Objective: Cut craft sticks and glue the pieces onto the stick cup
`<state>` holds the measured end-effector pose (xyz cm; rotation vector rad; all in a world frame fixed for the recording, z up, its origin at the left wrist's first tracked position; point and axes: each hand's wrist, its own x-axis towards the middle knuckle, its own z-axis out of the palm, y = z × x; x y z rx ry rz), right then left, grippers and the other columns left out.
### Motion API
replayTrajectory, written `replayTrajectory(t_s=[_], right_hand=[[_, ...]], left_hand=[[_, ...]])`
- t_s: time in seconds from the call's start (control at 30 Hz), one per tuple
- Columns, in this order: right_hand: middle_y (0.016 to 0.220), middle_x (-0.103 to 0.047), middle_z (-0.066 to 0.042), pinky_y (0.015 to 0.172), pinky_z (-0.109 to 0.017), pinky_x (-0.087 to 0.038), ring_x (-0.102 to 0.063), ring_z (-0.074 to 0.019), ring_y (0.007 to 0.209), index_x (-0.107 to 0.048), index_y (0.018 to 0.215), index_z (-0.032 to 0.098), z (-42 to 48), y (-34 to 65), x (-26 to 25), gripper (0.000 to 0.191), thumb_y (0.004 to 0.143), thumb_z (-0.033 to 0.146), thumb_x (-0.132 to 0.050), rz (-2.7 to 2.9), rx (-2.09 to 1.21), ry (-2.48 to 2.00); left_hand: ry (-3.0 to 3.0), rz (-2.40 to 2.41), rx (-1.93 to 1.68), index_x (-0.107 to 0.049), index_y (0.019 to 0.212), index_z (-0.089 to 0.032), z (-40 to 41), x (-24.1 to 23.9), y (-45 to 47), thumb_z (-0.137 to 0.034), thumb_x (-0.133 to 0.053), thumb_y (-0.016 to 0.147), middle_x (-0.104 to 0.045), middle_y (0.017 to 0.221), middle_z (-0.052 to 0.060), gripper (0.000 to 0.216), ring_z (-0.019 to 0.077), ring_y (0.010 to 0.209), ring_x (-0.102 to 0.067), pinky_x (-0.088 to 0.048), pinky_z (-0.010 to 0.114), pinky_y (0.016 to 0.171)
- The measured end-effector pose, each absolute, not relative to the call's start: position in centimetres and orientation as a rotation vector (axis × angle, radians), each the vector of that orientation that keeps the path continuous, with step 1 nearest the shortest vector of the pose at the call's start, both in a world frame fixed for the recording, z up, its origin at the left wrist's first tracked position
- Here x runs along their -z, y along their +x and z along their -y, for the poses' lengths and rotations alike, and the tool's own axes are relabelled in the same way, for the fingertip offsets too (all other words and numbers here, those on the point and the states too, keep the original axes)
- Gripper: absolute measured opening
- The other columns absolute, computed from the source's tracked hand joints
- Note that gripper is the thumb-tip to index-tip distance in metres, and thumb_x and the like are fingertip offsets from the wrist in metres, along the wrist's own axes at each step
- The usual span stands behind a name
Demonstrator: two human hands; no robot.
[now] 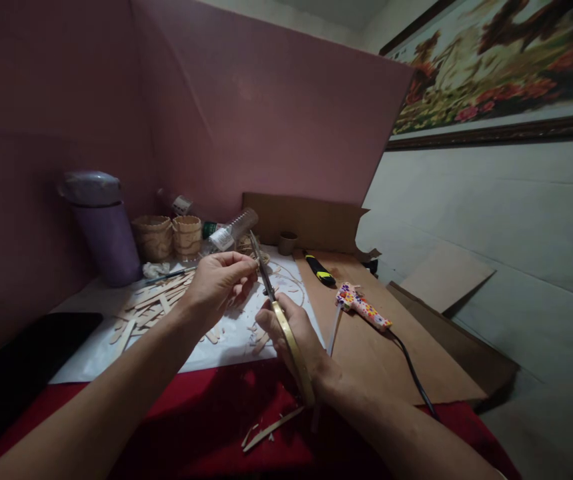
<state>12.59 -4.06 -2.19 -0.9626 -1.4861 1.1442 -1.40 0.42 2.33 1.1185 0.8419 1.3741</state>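
My right hand [302, 337] is wrapped round a pair of scissors [286, 323] with gold handles, its dark blades pointing up and away. Beside the blades, my left hand [221, 277] is closed in a pinch; whatever sits between thumb and finger is too small to make out. Below and left of that hand, flat wooden craft sticks [153, 308] lie in a loose pile on a white sheet [89, 357]. Small wood scraps are scattered under both hands. A split stick [269, 432] and slivers rest on the red cloth [186, 427] near me.
At right, a patterned glue gun [366, 310] with a black cord and a black-yellow utility knife [320, 269] lie on cardboard [391, 363]. Behind stand a purple tumbler [106, 240], two wooden-looking cups [187, 238], a tilted plastic bottle [231, 230] and a small brown cup [287, 244].
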Motion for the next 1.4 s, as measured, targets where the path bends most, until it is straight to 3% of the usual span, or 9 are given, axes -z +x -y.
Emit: replayTrajectory(t_s=[0.3,0.57,1.0,1.4], right_hand=[[0.068,-0.047,0.005,0.050,-0.024,-0.042,-0.046,-0.0112,0.058,-0.048,0.079,0.021,3.6,12.5,3.1,0.042,0.073,0.055,-0.071,1.473,-1.154,-0.963],[0.063,-0.048,0.005,0.052,-0.023,-0.036,-0.042,-0.0107,0.057,-0.049,0.077,0.020,3.6,12.5,3.1,0.042,0.073,0.054,-0.072,1.495,-1.078,-1.013],[0.064,-0.047,0.006,0.049,-0.023,-0.039,-0.046,-0.0107,0.055,-0.049,0.079,0.020,2.9,12.5,3.5,0.045,0.069,0.056,-0.074,1.479,-1.149,-0.985],[0.063,-0.042,0.007,0.045,-0.020,-0.032,-0.037,-0.0091,0.052,-0.051,0.098,0.019,2.6,12.8,3.2,0.054,0.073,0.065,-0.063,1.524,-1.225,-0.949]], left_hand=[[1.120,-0.856,-1.374,-0.062,0.059,-0.011,-0.5,-2.4,-1.4,-0.026,-0.081,0.057,-0.057,0.049,0.001,0.025,0.0066,0.035,-0.043,-0.029,0.018,0.031],[1.131,-0.854,-1.367,-0.062,0.059,-0.011,-0.6,-2.3,-1.4,-0.025,-0.082,0.057,-0.056,0.049,0.001,0.025,0.0057,0.036,-0.043,-0.030,0.017,0.032],[1.109,-0.891,-1.375,-0.062,0.059,-0.011,-0.6,-2.6,-1.5,-0.023,-0.081,0.055,-0.058,0.049,0.001,0.022,0.0062,0.036,-0.044,-0.028,0.016,0.031],[1.181,-0.882,-1.298,-0.059,0.053,-0.012,-0.7,-2.8,-2.1,-0.027,-0.080,0.054,-0.055,0.045,0.000,0.025,0.0065,0.031,-0.039,-0.023,0.018,0.029]])
